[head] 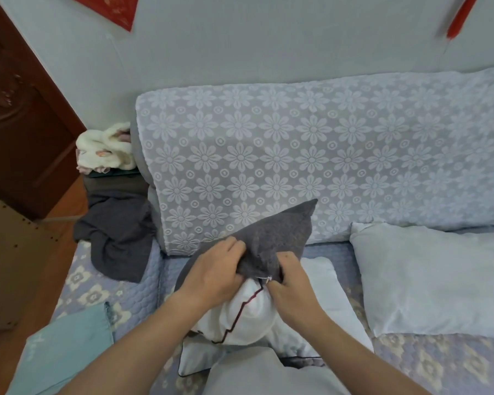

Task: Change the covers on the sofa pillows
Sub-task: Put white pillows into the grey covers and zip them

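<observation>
A pillow stands on end on the sofa seat, its upper half in a dark grey cover [280,229] and its lower half bare white with a dark red piping line [248,317]. My left hand [214,272] grips the grey cover's open edge on the left. On the right side my right hand [291,280] pinches the same edge beside a small white tag. A bare white pillow [434,280] lies on the seat to the right. Another white pillow [325,283] lies behind my right hand.
A crumpled dark grey cloth [117,238] lies at the sofa's left end. A light teal cover [66,352] lies at the lower left. The flower-patterned backrest [297,155] rises behind. A white fluffy bundle [103,149] sits on a side table by a brown door [20,109].
</observation>
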A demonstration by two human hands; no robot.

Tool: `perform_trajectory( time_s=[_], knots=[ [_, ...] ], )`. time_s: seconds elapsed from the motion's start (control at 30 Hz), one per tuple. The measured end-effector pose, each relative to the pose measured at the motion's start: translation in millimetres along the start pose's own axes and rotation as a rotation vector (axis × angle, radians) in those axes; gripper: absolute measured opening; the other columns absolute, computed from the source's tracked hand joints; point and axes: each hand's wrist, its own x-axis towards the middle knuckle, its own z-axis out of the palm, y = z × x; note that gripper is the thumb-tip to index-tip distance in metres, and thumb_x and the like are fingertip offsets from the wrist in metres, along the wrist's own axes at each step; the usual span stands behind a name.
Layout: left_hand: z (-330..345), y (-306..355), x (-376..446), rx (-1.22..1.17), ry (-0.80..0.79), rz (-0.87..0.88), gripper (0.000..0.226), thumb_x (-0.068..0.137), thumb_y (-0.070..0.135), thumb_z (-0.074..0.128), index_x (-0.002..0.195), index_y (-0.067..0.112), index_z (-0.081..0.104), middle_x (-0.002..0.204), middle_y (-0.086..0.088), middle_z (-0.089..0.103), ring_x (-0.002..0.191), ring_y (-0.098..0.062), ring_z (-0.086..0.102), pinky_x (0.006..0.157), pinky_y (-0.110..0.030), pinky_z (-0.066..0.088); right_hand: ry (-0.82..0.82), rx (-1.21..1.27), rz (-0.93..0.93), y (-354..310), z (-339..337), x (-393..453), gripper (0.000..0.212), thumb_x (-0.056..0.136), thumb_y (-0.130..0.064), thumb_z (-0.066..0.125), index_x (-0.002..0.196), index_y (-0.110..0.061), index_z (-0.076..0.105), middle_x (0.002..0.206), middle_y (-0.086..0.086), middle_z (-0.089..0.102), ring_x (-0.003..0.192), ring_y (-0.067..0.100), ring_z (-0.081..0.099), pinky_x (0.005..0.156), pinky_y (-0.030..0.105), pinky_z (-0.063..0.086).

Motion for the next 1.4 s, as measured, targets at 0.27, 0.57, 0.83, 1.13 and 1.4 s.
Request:
perform_trajectory(
  time_s=[0.27, 0.57, 0.83, 1.13, 1.4],
  knots=[
    [7.3, 13.7, -3.7, -0.002, 0.145, 0.118, 0.041, 0.085, 0.017, 0.038, 0.118, 0.014, 0.062, 0.098, -0.002, 0.066, 0.082, -0.026, 0.066, 0.06, -0.042, 0.056, 0.149, -0.17, 0.428, 40.6, 7.1, 5.2, 0.123, 0.072, -0.041, 0.081, 0.158, -0.026, -0.005, 0.163, 0.012, 0.002, 0.147, 0.04, 0.015, 0.117, 0.047, 0.019],
    [-26.8, 51.2, -26.4, -0.477, -0.365, 0.128, 0.013, 0.093, 0.01, 0.058, 0.081, 0.015, 0.062, 0.068, 0.005, 0.059, 0.062, -0.006, 0.051, 0.062, -0.031, 0.043, 0.132, 0.063, 0.07, 31.9, -23.1, 4.5, 0.084, 0.079, -0.028, 0.069, 0.146, -0.055, 0.026, 0.147, -0.009, 0.045, 0.134, 0.009, 0.047, 0.109, 0.04, 0.045],
    [-34.5, 44.1, -41.5, -0.126, 0.296, 0.003, 0.016, 0.078, 0.024, 0.064, 0.076, 0.015, 0.05, 0.104, 0.005, 0.045, 0.09, -0.017, 0.047, 0.067, -0.04, 0.048, 0.112, 0.085, -0.078, -29.0, -10.6, 23.1, 0.061, 0.074, 0.017, 0.055, 0.102, -0.036, 0.067, 0.092, -0.021, 0.071, 0.091, 0.003, 0.066, 0.084, 0.024, 0.052],
    [-26.5, 30.7, -62.8, 0.111, 0.443, -0.556, 0.082, 0.067, 0.045, 0.067, 0.143, 0.022, 0.045, 0.137, -0.011, 0.039, 0.119, -0.036, 0.041, 0.088, -0.052, 0.047, -0.013, 0.145, -0.169, -57.5, 32.1, 1.7, 0.043, 0.073, 0.009, 0.061, 0.09, -0.03, 0.061, 0.08, -0.013, 0.067, 0.072, 0.005, 0.062, 0.06, 0.017, 0.044],
    [-2.1, -16.8, -82.7, 0.143, 0.38, -0.639, 0.038, 0.066, 0.011, 0.081, 0.085, 0.022, 0.05, 0.092, -0.001, 0.051, 0.082, -0.026, 0.051, 0.055, -0.035, 0.037, -0.396, -0.345, -0.252, -32.0, 51.8, -3.5, 0.029, 0.09, -0.031, 0.064, 0.117, -0.03, 0.056, 0.09, -0.006, 0.07, 0.08, 0.013, 0.063, 0.071, 0.034, 0.051]
  ],
)
